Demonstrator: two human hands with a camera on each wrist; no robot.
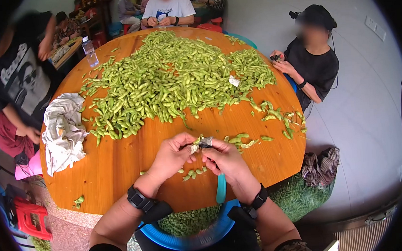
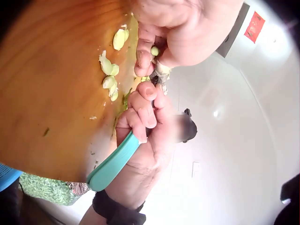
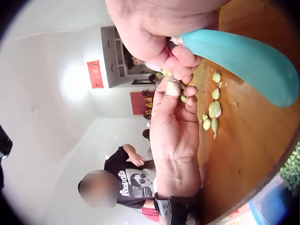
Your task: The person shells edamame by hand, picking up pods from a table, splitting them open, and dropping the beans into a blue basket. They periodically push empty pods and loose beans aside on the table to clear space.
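My left hand [image 1: 168,157] has its fingers curled around a green bean [image 2: 154,51], near the palm. A pale wrap [image 3: 173,86] covers its thumb tip. Close against it, my right hand [image 1: 231,162] grips a tool with a teal handle [image 3: 239,58] that sticks out below the fist; its working end is hidden by the fingers. Dark and silvery material [image 1: 205,142] shows between the two hands. Shelled beans [image 3: 214,109] lie on the wooden table [image 1: 120,162] below them. A large heap of green pods [image 1: 161,82] spreads beyond.
A blue basin [image 1: 180,244] of beans sits at my lap, under the table edge. A crumpled white cloth [image 1: 65,131] and a bottle [image 1: 89,52] stand on the left side. Loose pods [image 1: 276,114] lie to the right. People sit around the table.
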